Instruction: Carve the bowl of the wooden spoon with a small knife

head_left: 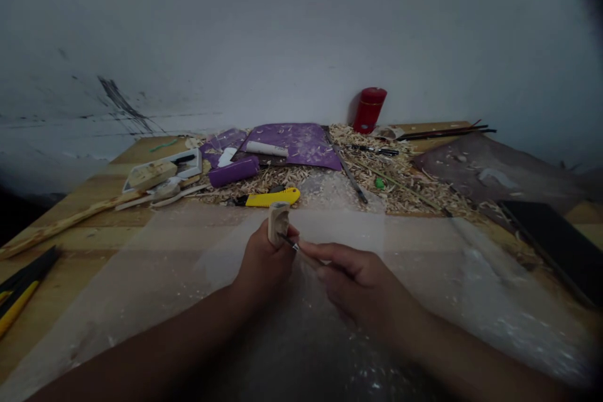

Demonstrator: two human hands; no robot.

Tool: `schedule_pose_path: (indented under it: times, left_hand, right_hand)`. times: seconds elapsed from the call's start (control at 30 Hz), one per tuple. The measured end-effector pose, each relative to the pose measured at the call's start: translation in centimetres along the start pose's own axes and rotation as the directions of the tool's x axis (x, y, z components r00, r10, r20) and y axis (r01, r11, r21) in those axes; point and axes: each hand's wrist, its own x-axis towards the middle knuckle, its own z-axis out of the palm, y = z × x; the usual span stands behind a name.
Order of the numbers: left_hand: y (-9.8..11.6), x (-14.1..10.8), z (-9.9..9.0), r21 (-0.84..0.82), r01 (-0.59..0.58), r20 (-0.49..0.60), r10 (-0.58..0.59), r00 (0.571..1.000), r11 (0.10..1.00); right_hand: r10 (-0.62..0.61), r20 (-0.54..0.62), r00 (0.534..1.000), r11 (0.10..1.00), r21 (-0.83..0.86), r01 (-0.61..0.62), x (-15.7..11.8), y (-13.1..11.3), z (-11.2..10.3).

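Head view: left hand (264,262) curled shut around a wood block (279,223), held upright, long axis pointing far, over a plastic sheet (452,320). Right hand (360,282) pinches a carving tool (296,246), its tip pointing left, just beside the block.

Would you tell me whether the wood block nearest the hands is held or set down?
Held: the wood block stands upright, gripped in the left hand.

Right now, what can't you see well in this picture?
Head view:
- Tip of the thin tool: too small and dark.
- Bottom of the wood block: hidden by the left hand.
- Tool's handle: hidden by the right hand.
- Yellow tool: cut off by the left edge.
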Motion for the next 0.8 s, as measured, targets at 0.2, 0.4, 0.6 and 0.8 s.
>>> schedule_pose_path:
  times: [0.2, 0.4, 0.6, 0.8]
  left_hand:
    - [0.3, 0.0, 0.0, 0.036, 0.010, 0.035, -0.012, 0.999, 0.999]
    - [0.8, -0.1, 0.1, 0.004, 0.060, 0.009, -0.060, 0.998, 0.998]
    - [1.5, -0.1, 0.1, -0.208, 0.190, 0.193, -0.150, 0.970, 0.959]
    - [1.3, -0.2, -0.2, -0.378, 0.264, 0.326, -0.139, 0.935, 0.887]
  right_hand:
    - [-0.202, 0.072, 0.977, 0.849, -0.484, 0.211, -0.4, 1.1, 0.0]
    - [-0.074, -0.039, 0.997, 0.996, -0.060, 0.071, -0.2, 0.4, 0.3]
    - [0.214, 0.162, 0.963, 0.679, 0.684, -0.266, 0.3, 0.3, 0.8]
    - [0.135, 0.111, 0.985, 0.829, 0.532, -0.173, 0.0, 0.1, -0.7]
